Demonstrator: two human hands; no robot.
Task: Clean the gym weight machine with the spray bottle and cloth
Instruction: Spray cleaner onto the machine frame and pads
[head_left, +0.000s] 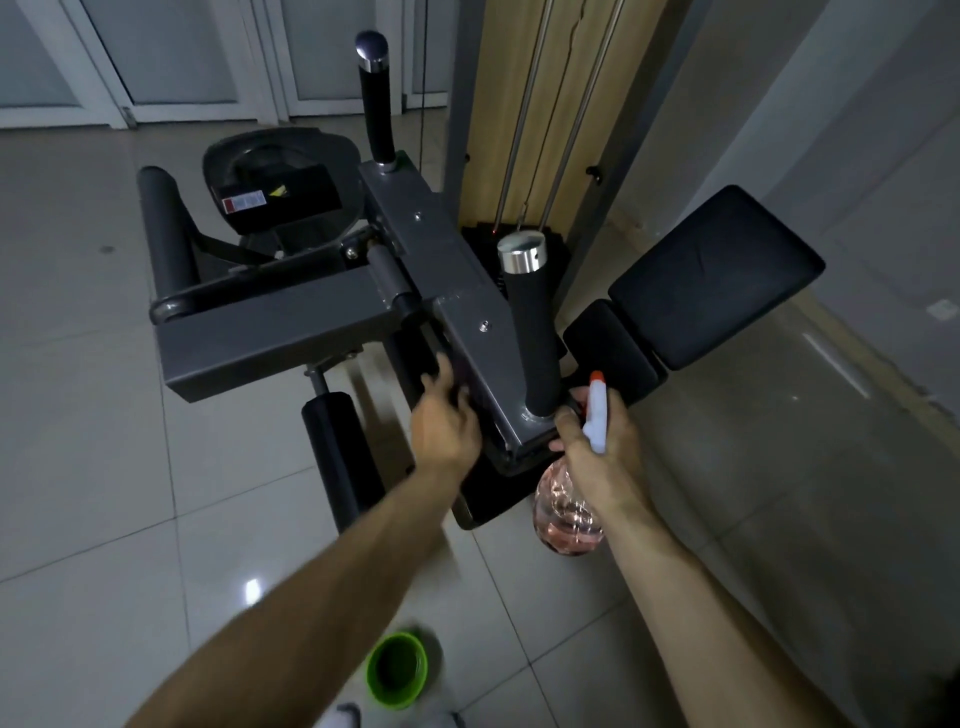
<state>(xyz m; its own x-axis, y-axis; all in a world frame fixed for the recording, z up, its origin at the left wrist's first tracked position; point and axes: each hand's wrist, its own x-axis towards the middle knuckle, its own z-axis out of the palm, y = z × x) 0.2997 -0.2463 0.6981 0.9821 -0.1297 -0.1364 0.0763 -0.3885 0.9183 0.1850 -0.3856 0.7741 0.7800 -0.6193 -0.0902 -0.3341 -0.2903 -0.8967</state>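
The grey weight machine (447, 244) stands on the tiled floor in front of me. My right hand (605, 452) grips a spray bottle (569, 514) by its neck, just beside the near upright handle (537, 332). The bottle is clear with pinkish liquid, a white trigger head and an orange nozzle pointing up. My left hand (447, 421) reaches against the dark left side of the frame's near end, slightly blurred. No cloth shows plainly; whether one lies under the left fingers is hidden.
Black seat pads (717, 270) lie at right by the grey wall. Black roller pads (337, 457) stick out at left and below. A second upright handle (375, 98) stands further back. A green bowl (397, 670) sits on the floor near my feet.
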